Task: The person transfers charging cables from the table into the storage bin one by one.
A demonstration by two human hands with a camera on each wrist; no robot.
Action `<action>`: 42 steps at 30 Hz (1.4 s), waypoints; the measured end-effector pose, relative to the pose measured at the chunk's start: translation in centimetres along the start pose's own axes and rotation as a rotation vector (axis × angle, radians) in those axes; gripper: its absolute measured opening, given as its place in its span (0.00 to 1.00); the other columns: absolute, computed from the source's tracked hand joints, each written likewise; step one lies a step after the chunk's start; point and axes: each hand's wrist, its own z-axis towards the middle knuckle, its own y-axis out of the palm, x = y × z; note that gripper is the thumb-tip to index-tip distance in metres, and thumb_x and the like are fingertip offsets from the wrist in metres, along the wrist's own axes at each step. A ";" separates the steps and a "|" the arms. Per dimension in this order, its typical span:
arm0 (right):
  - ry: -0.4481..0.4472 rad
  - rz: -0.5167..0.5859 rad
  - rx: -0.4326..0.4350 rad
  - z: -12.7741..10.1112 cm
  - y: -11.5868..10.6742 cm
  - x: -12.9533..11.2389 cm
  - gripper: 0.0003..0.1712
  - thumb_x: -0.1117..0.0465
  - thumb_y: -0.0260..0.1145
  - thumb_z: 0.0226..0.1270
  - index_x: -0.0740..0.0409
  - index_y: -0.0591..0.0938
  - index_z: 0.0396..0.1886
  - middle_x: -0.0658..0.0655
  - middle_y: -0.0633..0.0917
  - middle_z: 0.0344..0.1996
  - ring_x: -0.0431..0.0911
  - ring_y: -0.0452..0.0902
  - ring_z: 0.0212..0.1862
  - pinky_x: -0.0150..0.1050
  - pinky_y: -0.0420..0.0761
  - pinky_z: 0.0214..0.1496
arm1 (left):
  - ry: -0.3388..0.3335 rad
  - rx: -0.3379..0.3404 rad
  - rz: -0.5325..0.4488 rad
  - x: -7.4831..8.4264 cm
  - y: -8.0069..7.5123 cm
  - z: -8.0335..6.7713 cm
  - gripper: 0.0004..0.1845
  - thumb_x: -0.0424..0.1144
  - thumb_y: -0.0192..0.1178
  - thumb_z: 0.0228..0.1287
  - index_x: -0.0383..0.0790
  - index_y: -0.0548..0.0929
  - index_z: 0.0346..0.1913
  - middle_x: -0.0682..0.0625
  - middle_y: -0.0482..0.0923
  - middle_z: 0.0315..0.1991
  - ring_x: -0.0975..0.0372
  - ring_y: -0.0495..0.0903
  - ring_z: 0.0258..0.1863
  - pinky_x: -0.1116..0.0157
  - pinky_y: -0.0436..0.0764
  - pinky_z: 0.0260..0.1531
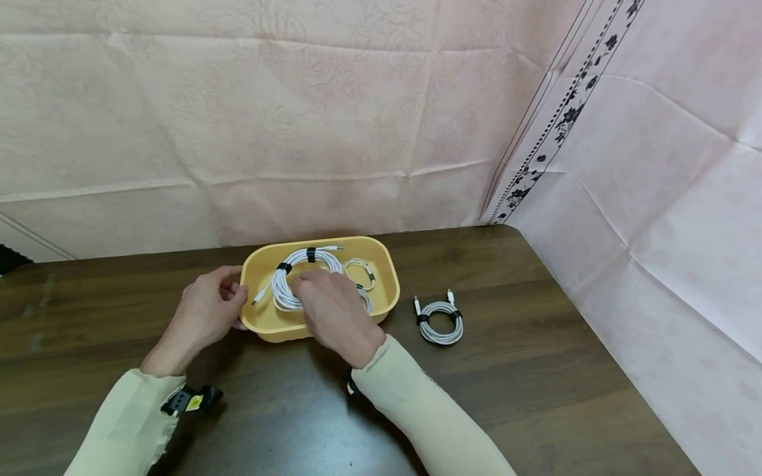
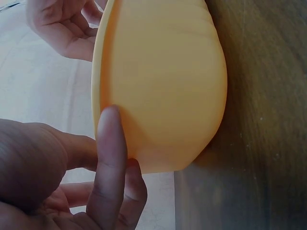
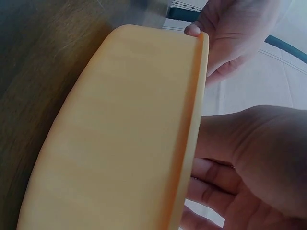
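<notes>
A yellow plastic bin stands on the table near the wall and holds white cables. My left hand grips the bin's left rim, with fingers against its outer wall in the left wrist view. Over the front rim my right hand reaches down into the bin. Its fingertips are hidden, so whether they pinch anything does not show. Beside that hand lies a large coiled white cable with black straps. A small thin coil sits at the bin's right, and part of another coil shows below it.
To the bin's right, a grey coiled cable with black straps lies on the dark wood table. Pink patterned cloth covers the wall behind, and a pale covering runs along the table's right edge.
</notes>
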 end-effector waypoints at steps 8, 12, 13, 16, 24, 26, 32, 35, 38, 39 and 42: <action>0.014 0.018 -0.016 0.2 0.2 -0.1 0.11 0.69 0.66 0.63 0.48 0.82 0.27 0.45 0.83 0.28 0.41 0.82 0.35 0.36 0.81 0.31 | 0.001 0.011 0.023 0.1 0.1 0.0 0.27 0.34 0.52 0.76 0.25 0.65 0.72 0.34 0.76 0.45 0.60 0.82 0.28 0.63 0.89 0.25; 0.025 0.022 -0.033 0.4 0.4 -0.1 0.10 0.69 0.66 0.63 0.48 0.83 0.29 0.45 0.83 0.28 0.41 0.82 0.35 0.36 0.81 0.30 | 0.000 0.015 0.029 0.1 0.1 0.0 0.27 0.34 0.52 0.75 0.25 0.66 0.72 0.34 0.76 0.45 0.60 0.82 0.29 0.63 0.89 0.25; 0.027 0.023 -0.036 0.5 0.4 -0.2 0.10 0.69 0.66 0.63 0.48 0.83 0.29 0.45 0.83 0.28 0.41 0.82 0.34 0.36 0.81 0.30 | -0.002 0.012 0.024 0.1 0.1 0.1 0.27 0.34 0.52 0.75 0.25 0.65 0.72 0.34 0.76 0.46 0.60 0.82 0.29 0.63 0.89 0.25; 0.033 0.030 -0.043 0.7 0.6 -0.2 0.11 0.70 0.66 0.63 0.48 0.82 0.29 0.44 0.82 0.27 0.41 0.81 0.34 0.35 0.80 0.29 | 0.000 0.005 0.011 0.1 0.1 0.0 0.27 0.34 0.52 0.76 0.25 0.65 0.73 0.34 0.76 0.46 0.60 0.82 0.29 0.62 0.89 0.26; 0.042 0.049 -0.057 1.1 1.0 -0.4 0.11 0.69 0.67 0.61 0.48 0.82 0.28 0.44 0.82 0.27 0.41 0.81 0.33 0.35 0.80 0.28 | 0.004 0.000 0.003 -0.1 0.0 0.0 0.28 0.35 0.51 0.76 0.25 0.65 0.73 0.34 0.76 0.46 0.60 0.83 0.29 0.63 0.89 0.26; 0.047 0.049 -0.062 1.2 1.0 -0.4 0.10 0.70 0.68 0.61 0.48 0.82 0.28 0.45 0.82 0.26 0.41 0.81 0.32 0.35 0.80 0.27 | 0.010 0.001 -0.002 -0.2 0.0 -0.1 0.27 0.35 0.51 0.76 0.25 0.65 0.73 0.34 0.76 0.46 0.61 0.83 0.29 0.63 0.89 0.26; 0.050 0.065 -0.076 1.4 1.0 -0.5 0.11 0.69 0.67 0.63 0.48 0.82 0.28 0.45 0.82 0.27 0.40 0.80 0.32 0.35 0.80 0.28 | 0.018 0.006 -0.003 -0.2 0.0 -0.1 0.28 0.35 0.51 0.76 0.25 0.65 0.73 0.34 0.76 0.45 0.61 0.83 0.28 0.63 0.89 0.25; 0.056 0.067 -0.093 1.6 1.1 -0.5 0.11 0.69 0.67 0.63 0.47 0.82 0.28 0.44 0.82 0.28 0.40 0.80 0.33 0.35 0.80 0.28 | 0.018 0.007 0.004 -0.1 0.0 0.0 0.28 0.35 0.51 0.75 0.25 0.65 0.72 0.34 0.76 0.45 0.61 0.83 0.27 0.63 0.89 0.25; 0.060 0.076 -0.112 1.7 1.1 -0.6 0.11 0.69 0.66 0.63 0.47 0.82 0.28 0.44 0.82 0.29 0.40 0.81 0.33 0.35 0.80 0.28 | 0.024 0.012 0.011 -0.1 0.0 0.0 0.27 0.35 0.52 0.75 0.25 0.65 0.72 0.34 0.76 0.45 0.61 0.82 0.27 0.63 0.89 0.25; 0.062 0.079 -0.117 1.8 1.1 -0.6 0.11 0.69 0.67 0.63 0.46 0.82 0.28 0.44 0.83 0.29 0.40 0.81 0.34 0.35 0.80 0.29 | 0.027 0.016 0.013 -0.1 0.0 0.0 0.27 0.35 0.52 0.75 0.25 0.66 0.72 0.34 0.76 0.45 0.61 0.82 0.27 0.63 0.89 0.25; 0.057 0.098 -0.124 1.9 1.1 -0.7 0.11 0.69 0.67 0.63 0.46 0.82 0.28 0.44 0.82 0.29 0.38 0.79 0.33 0.34 0.80 0.29 | 0.035 0.024 0.022 -0.1 -0.1 0.0 0.27 0.35 0.52 0.75 0.25 0.67 0.71 0.34 0.77 0.44 0.60 0.82 0.28 0.63 0.88 0.24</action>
